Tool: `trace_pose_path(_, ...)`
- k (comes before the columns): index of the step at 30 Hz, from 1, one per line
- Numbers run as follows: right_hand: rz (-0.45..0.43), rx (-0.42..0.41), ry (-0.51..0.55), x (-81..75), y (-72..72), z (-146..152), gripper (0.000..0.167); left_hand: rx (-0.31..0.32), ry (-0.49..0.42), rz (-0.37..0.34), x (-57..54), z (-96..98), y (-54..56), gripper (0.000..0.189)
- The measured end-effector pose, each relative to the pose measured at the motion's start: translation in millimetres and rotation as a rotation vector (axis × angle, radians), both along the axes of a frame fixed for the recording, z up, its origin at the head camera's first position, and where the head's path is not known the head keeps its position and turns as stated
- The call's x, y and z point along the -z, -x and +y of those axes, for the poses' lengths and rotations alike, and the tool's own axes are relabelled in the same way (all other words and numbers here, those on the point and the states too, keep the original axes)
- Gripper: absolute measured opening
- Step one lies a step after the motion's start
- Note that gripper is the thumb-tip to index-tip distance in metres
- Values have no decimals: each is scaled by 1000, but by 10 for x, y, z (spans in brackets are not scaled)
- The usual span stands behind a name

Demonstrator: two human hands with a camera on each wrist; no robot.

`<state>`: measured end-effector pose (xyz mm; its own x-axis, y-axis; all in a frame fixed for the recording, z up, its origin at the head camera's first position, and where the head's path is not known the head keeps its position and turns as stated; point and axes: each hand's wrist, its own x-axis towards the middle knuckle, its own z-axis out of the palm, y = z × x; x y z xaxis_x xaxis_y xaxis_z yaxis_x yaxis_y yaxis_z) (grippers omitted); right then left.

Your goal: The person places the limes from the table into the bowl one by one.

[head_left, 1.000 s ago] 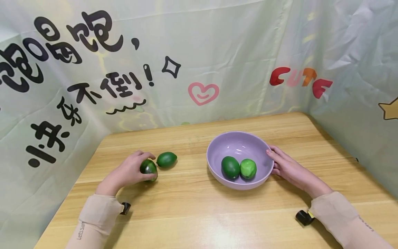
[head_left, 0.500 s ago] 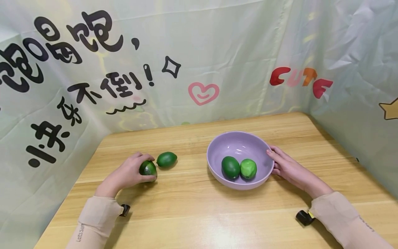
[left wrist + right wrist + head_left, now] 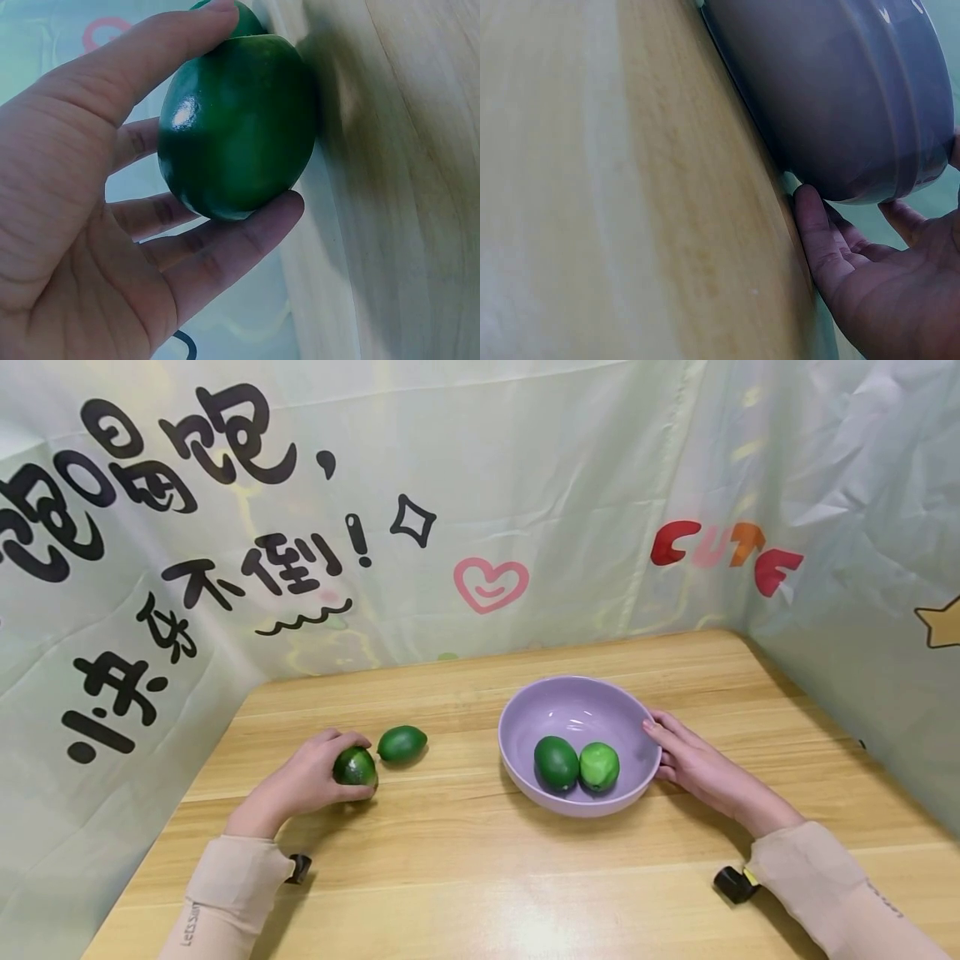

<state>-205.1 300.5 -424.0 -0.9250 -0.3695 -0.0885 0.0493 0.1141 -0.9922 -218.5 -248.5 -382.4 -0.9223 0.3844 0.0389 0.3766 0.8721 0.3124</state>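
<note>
At the left of the head view, my left hand (image 3: pixel 303 778) holds a dark green fruit (image 3: pixel 355 768), thumb on the near side and fingers on the far side. That view gives me mostly the back of the hand; the left wrist view shows the palm, the thumb along the fruit's upper edge, and fingers spread behind and beneath it in the frame. Whether the fruit touches the tabletop (image 3: pixel 450 868) or sits just clear of it, I can't quite tell.

Just right of it lies a second green fruit (image 3: pixel 402 744), whole in the head view but only a sliver at the top of the left wrist view, behind my thumb.

Right of centre stands a purple bowl (image 3: pixel 577 706), well apart from those two. Only the head view looks inside, where a deep green fruit (image 3: pixel 557 763) and a bright green fruit (image 3: pixel 599 767) sit side by side.

At the bowl's right edge, my right hand (image 3: pixel 696 766) grips it, thumb over the rim. The right wrist view instead shows the bowl's outer wall, with my fingers against its underside.
</note>
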Motion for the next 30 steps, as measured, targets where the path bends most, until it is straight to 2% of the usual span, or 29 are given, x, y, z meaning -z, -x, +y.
trace_pose_path(9, 6, -4, 0, -2, -2, -2, 70, 12, -9, 6, -9, -2, -16, 74)
trace_pose_path(30, -11, -5, -5, 0, 12, 8, 73, 18, -20, 8, 27, -9, -5, 72)
